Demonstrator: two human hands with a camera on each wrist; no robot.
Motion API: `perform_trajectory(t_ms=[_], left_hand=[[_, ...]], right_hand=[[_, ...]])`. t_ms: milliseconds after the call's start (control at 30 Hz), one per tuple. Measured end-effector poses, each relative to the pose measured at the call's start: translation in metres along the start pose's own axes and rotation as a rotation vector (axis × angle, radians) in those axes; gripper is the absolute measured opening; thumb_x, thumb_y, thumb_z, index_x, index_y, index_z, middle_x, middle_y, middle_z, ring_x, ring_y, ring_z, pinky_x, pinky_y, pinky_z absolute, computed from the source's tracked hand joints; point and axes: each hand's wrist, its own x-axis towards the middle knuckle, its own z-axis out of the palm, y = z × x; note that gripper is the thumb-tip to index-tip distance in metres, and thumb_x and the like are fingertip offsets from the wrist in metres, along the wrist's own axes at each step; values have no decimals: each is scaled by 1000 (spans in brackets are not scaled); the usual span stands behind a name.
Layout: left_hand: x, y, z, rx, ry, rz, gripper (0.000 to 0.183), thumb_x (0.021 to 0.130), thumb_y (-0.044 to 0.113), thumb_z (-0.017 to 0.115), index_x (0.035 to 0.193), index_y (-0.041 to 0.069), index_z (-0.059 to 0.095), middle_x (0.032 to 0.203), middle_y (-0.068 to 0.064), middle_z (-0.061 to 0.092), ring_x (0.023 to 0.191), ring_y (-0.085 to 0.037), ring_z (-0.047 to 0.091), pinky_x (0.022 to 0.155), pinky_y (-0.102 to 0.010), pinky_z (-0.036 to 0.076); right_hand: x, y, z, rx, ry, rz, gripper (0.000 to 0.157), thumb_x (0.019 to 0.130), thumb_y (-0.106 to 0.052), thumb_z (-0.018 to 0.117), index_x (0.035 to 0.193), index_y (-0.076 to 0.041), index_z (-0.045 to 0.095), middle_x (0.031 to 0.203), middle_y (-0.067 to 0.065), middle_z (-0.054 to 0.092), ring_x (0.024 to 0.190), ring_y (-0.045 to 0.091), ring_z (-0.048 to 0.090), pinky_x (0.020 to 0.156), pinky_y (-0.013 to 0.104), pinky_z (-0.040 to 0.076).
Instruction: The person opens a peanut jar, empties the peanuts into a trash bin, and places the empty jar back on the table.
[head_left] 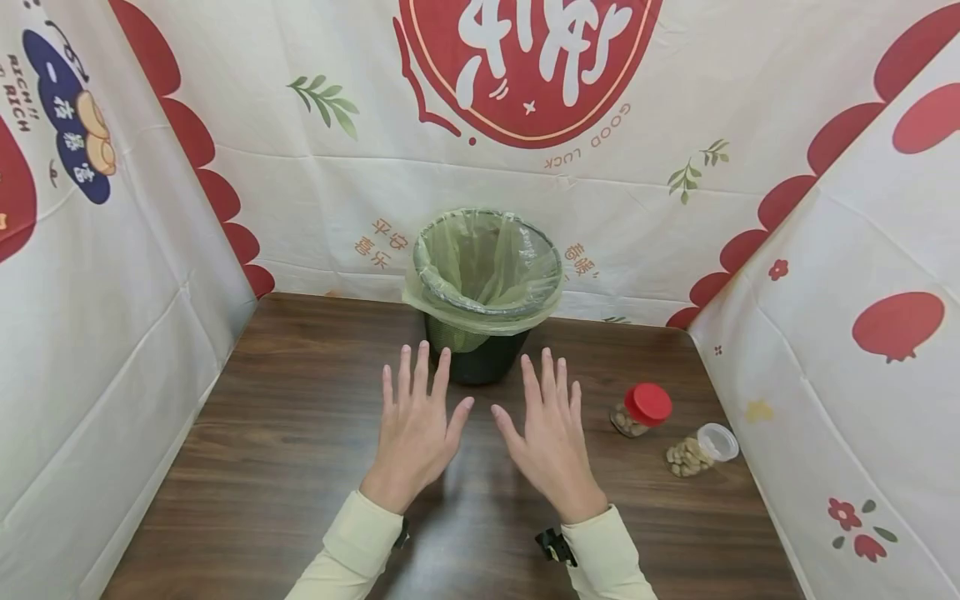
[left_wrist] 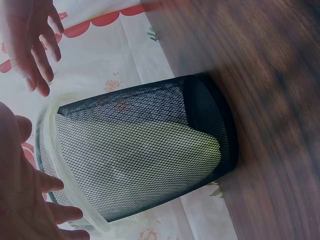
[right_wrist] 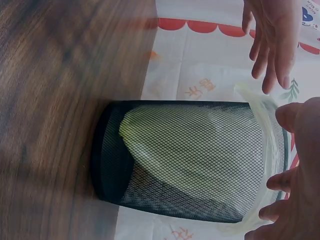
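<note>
A black mesh waste bin (head_left: 480, 358) stands upright at the back of the wooden table, lined with a pale yellow-green plastic bag (head_left: 491, 312) folded over its rim. Both hands hover in front of it, palms down. My left hand (head_left: 416, 429) has its fingers straight and spread, just left of the bin's front. On the other side, my right hand (head_left: 551, 433) is likewise stretched out with nothing in it. Through the mesh in the left wrist view, the bag (left_wrist: 140, 160) hangs inside the bin (left_wrist: 150, 107). Neither hand visibly grips anything.
To the right stand a jar with a red lid (head_left: 648, 404) and a jar with a clear lid (head_left: 701, 450), both holding pale nut-like pieces. Printed white cloth (head_left: 315, 217) walls off the back and both sides of the table (head_left: 247, 467).
</note>
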Motion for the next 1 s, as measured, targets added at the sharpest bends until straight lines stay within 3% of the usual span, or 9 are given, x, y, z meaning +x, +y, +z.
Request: perform_trajectory(t_ms=[433, 1000], left_hand=[[0, -1, -1, -21, -24, -16, 74, 113, 53, 42, 173, 12, 24, 179, -22, 18, 168, -46, 10, 132, -71, 13], [-1, -2, -1, -39, -21, -28, 74, 113, 51, 44, 173, 13, 25, 178, -23, 21, 168, -45, 9, 132, -70, 13]], right_hand=[[8, 17, -22, -29, -4, 52, 89, 104, -52, 64, 172, -9, 25, 180, 23, 12, 167, 47, 11, 130, 74, 11], [11, 79, -78, -99, 82, 126, 84, 108, -52, 57, 168, 0, 30, 174, 34, 20, 159, 60, 23, 123, 80, 18]])
